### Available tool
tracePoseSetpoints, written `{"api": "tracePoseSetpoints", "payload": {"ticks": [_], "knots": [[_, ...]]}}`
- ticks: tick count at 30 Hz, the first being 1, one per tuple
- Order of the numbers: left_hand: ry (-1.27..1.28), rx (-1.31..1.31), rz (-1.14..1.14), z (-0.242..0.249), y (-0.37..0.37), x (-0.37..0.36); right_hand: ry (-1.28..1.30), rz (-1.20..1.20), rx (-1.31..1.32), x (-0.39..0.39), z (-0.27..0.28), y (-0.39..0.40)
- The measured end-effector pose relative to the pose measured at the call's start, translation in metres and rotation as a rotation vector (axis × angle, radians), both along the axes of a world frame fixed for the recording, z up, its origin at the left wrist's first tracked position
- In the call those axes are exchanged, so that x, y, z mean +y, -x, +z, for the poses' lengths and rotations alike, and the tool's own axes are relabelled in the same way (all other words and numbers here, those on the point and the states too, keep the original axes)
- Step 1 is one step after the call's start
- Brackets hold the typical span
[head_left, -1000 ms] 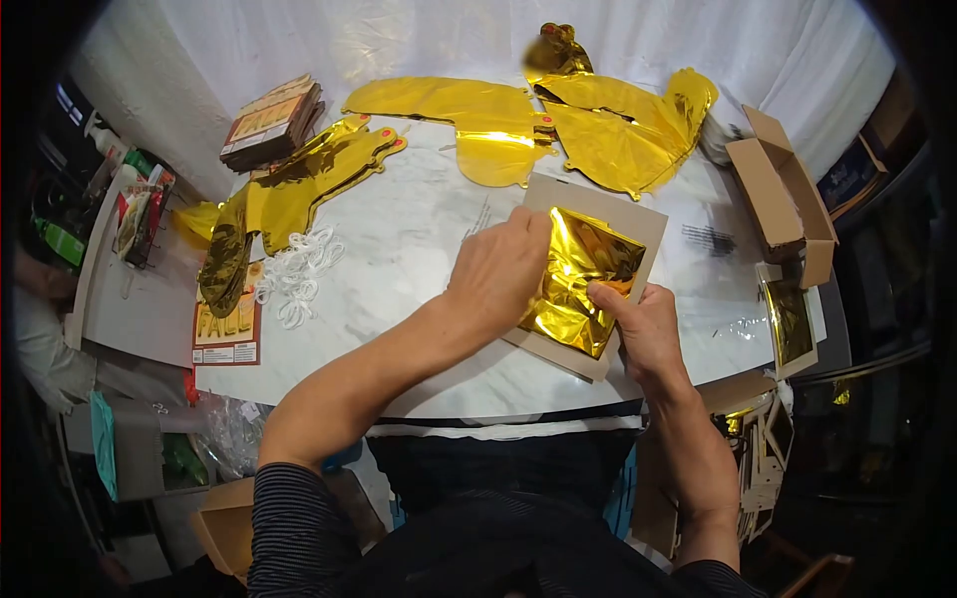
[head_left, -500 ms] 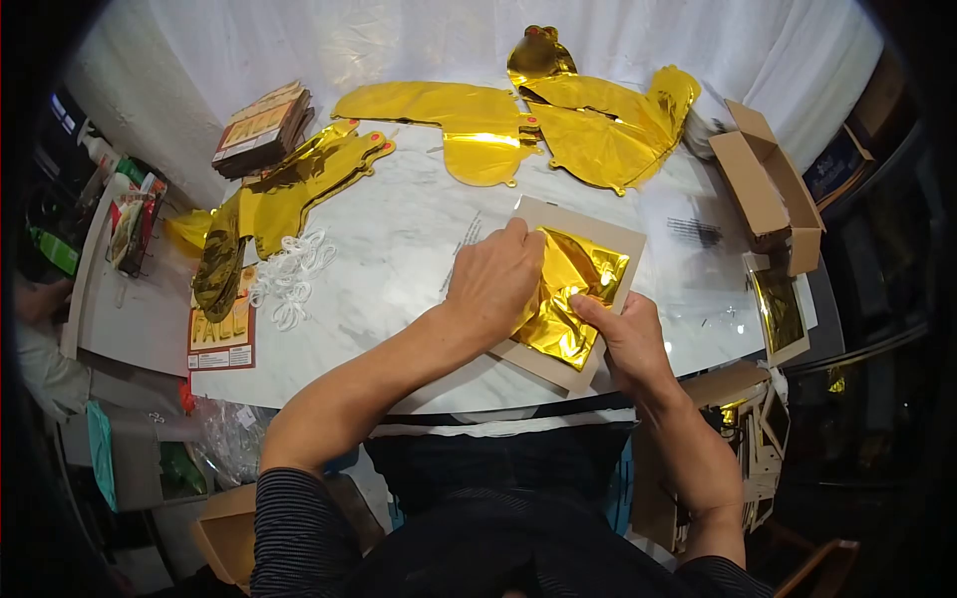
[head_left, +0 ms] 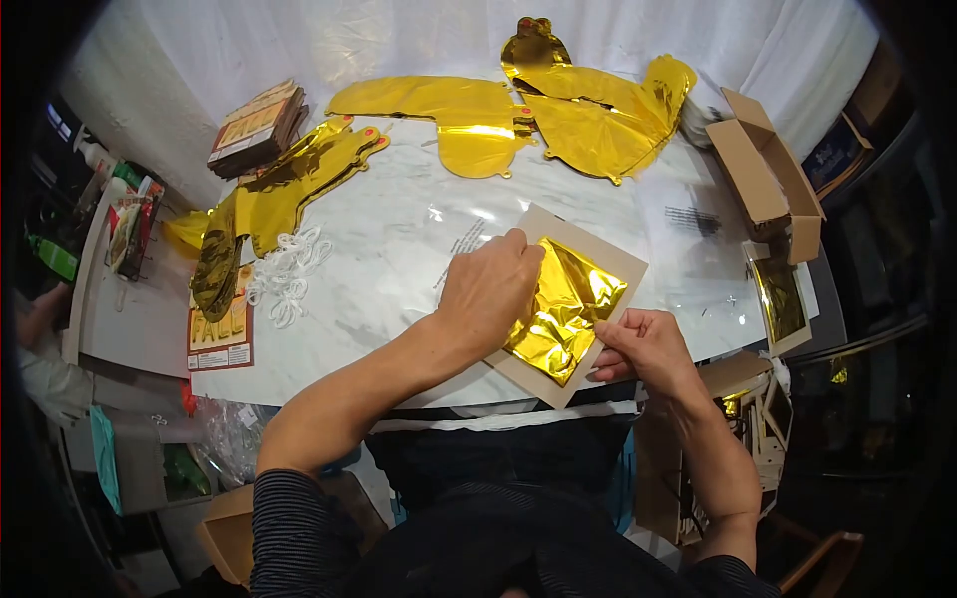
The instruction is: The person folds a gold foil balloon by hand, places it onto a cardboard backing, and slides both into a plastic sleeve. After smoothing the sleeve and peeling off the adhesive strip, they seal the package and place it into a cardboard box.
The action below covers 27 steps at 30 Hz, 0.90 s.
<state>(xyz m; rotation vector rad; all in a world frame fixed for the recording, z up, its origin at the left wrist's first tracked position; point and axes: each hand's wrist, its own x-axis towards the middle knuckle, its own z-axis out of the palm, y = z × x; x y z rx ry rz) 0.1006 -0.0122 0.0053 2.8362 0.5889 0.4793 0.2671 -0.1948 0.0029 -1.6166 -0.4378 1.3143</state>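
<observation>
A folded gold foil sheet [head_left: 568, 314] lies on a tan cardboard piece [head_left: 626, 257], tilted at the table's front edge. My left hand [head_left: 490, 289] is closed at the left side of the foil and card, its fingertips at the card's upper left edge. With thumb and fingers, my right hand [head_left: 643, 349] pinches the card's lower right edge. A clear plastic film with printed text [head_left: 464, 249] shows left of the card.
Gold foil shapes [head_left: 478, 125] lie along the back. White string loops [head_left: 289, 274] and a stack of printed cards [head_left: 254, 130] are at the left. An open cardboard box [head_left: 763, 169] stands at the right, above a framed gold packet [head_left: 778, 299]. A marble-patterned table [head_left: 369, 239] lies beneath.
My right thumb has moved off the foil's middle to the card's right edge. The card has turned slightly and shifted a little towards me.
</observation>
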Motion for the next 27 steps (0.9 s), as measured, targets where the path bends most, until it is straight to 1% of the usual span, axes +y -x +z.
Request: {"api": "tracePoseSetpoints", "payload": {"ticks": [4, 7, 9, 13, 18, 22, 27], "knots": [[-0.018, 0.02, 0.001, 0.009, 0.002, -0.008, -0.071, -0.022, 0.018, -0.002, -0.007, 0.005], [-0.028, -0.034, -0.008, 0.011, 0.003, -0.008, -0.102, -0.023, 0.004, -0.001, -0.011, 0.008], [-0.189, -0.04, 0.081, 0.012, 0.002, -0.006, -0.105, -0.038, -0.018, -0.002, -0.013, 0.01], [-0.224, 0.047, 0.163, 0.013, -0.004, -0.007, -0.191, -0.029, -0.085, -0.002, -0.013, 0.019], [-0.317, 0.03, 0.137, 0.019, -0.016, -0.006, -0.2, -0.017, -0.133, -0.001, -0.016, 0.028], [-0.36, 0.001, 0.092, 0.02, -0.024, -0.011, -0.245, -0.063, -0.132, 0.002, -0.01, 0.033], [-0.348, -0.155, 0.027, 0.023, -0.023, -0.02, -0.294, -0.098, -0.129, 0.001, -0.014, 0.032]]}}
